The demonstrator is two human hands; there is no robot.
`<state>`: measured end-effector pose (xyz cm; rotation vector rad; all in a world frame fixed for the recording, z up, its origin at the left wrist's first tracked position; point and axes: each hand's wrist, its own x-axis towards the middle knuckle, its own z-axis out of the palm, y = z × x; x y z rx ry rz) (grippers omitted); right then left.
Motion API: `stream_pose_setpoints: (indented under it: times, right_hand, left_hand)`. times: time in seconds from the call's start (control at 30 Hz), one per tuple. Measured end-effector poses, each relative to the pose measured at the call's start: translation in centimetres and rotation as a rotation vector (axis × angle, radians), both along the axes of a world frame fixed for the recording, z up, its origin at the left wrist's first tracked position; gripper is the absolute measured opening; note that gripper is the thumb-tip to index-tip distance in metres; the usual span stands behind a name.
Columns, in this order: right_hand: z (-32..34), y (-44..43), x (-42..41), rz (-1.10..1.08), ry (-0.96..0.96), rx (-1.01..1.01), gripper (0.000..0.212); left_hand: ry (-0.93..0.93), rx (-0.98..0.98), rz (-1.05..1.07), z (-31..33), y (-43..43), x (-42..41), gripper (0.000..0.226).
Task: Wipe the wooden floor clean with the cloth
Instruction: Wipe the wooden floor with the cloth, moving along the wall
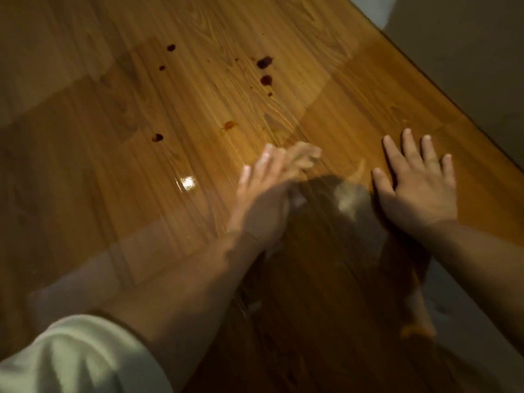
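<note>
Centrally, the right hand [419, 191] lies flat on the wooden floor [326, 89], fingers spread wide. The left hand [263, 199], motion-blurred, shows straight, loosely parted fingers gripping nothing discernible. A pale blurred patch [346, 204] sits just beside the right thumb; whether it is the cloth cannot be told. Dark red spots [265, 62] lie well beyond the left fingertips.
</note>
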<state>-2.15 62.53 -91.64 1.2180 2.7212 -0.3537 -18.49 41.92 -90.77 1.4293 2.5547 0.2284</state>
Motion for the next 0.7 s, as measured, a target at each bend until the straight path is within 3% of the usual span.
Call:
stream_pose_setpoints:
  times: [0.1, 0.23, 0.3, 0.37, 0.43, 0.5, 0.57, 0.7]
  right_hand:
    - [-0.4, 0.1, 0.0, 0.003, 0.024, 0.041, 0.068]
    - [-0.1, -0.2, 0.1, 0.004, 0.062, 0.053, 0.068]
    - [0.1, -0.3, 0.1, 0.007, 0.083, 0.054, 0.067]
    - [0.2, -0.4, 0.1, 0.010, 0.107, 0.054, 0.064]
    - [0.4, -0.4, 0.0, 0.010, 0.132, 0.056, 0.061]
    - [0.4, -0.4, -0.1, -0.004, 0.142, 0.057, 0.059]
    - [0.4, -0.3, 0.0, -0.022, 0.154, 0.065, 0.058]
    - [-0.3, -0.3, 0.3, -0.043, 0.165, 0.085, 0.060]
  left_hand:
    - [0.025, -0.030, 0.351, -0.1, 0.3, -6.0, 0.060]
    - [0.047, -0.017, 0.501, -0.1, 3.7, -9.6, 0.056]
    - [0.009, 0.092, 0.416, 0.2, 5.4, -7.7, 0.057]
    - [-0.124, 0.199, 0.141, 0.9, 5.2, -3.7, 0.060]
    - [-0.191, 0.197, -0.127, 1.2, 2.9, 0.0, 0.060]
    - [-0.203, 0.120, -0.202, 1.5, 0.9, -0.2, 0.057]
    - [-0.117, 0.040, -0.114, 1.4, 0.6, -3.0, 0.059]
    - [-0.010, -0.029, 0.378, 1.0, 4.0, -8.1, 0.058]
